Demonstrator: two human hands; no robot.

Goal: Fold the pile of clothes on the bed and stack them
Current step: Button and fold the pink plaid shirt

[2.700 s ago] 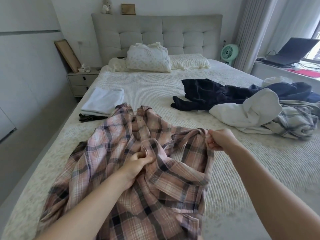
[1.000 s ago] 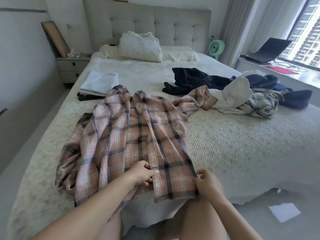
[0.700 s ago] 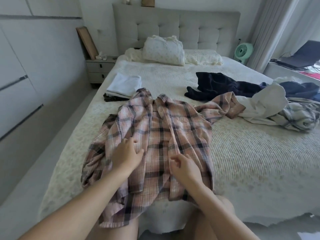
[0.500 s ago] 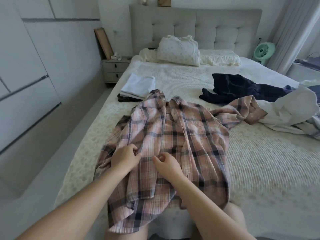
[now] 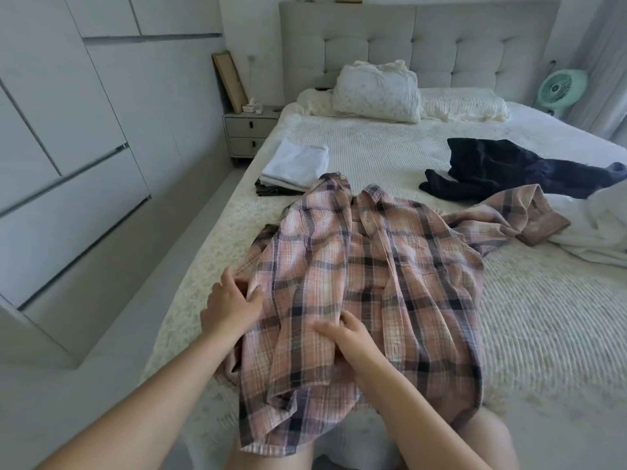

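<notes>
The bed [image 5: 529, 334] carries a spread pink plaid shirt [image 5: 373, 283] near its foot edge, a folded stack [image 5: 295, 166] beyond — left hand [image 5: 229, 305] pinching the shirt's left edge, right hand [image 5: 346, 337] lying open-fingered on the front.

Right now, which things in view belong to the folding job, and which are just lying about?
Part of the job:
plaid shirt, gripped by the left hand, the right hand on it
folded stack
dark navy garment
white garment

Lying about:
pillows
nightstand
green fan
leaning picture frame
</notes>
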